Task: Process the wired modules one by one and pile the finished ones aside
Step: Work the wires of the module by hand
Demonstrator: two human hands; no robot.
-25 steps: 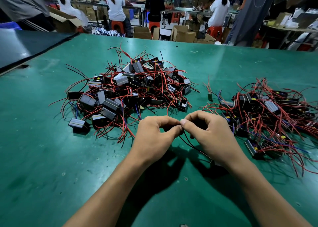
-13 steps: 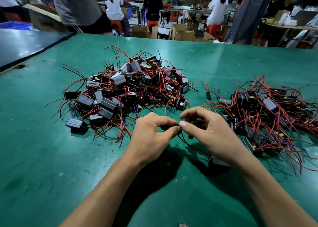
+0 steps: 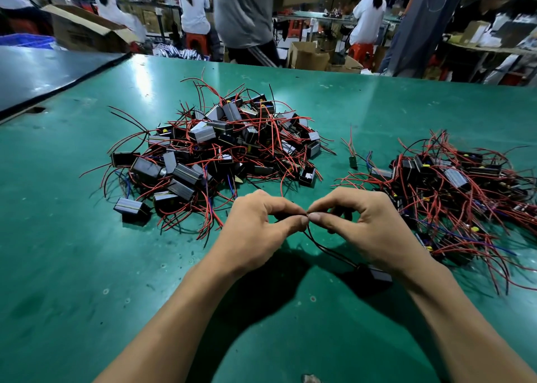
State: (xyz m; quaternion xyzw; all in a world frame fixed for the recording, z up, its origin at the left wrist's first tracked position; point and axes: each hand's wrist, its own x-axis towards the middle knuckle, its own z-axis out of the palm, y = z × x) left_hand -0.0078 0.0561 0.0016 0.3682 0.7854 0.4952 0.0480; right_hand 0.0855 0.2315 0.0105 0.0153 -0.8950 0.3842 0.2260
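My left hand (image 3: 255,231) and my right hand (image 3: 366,225) meet thumb to thumb above the green table (image 3: 72,266). Both pinch the ends of thin black wires (image 3: 319,246) between thumb and forefinger. These wires run down to a small black module (image 3: 376,275) lying on the table under my right wrist. A big heap of black modules with red wires (image 3: 215,150) lies beyond my left hand. A second, flatter heap of wired modules (image 3: 453,190) lies to the right of my right hand.
A lone small part with red wires (image 3: 353,160) lies between the two heaps. A dark table (image 3: 35,74) adjoins at the far left. Past the far edge are people, red stools and cardboard boxes (image 3: 308,55).
My hands have stayed together on the wire ends, and the fingertips have closed tighter. The module under my right wrist has come more into sight. A person behind the table walked to the right.
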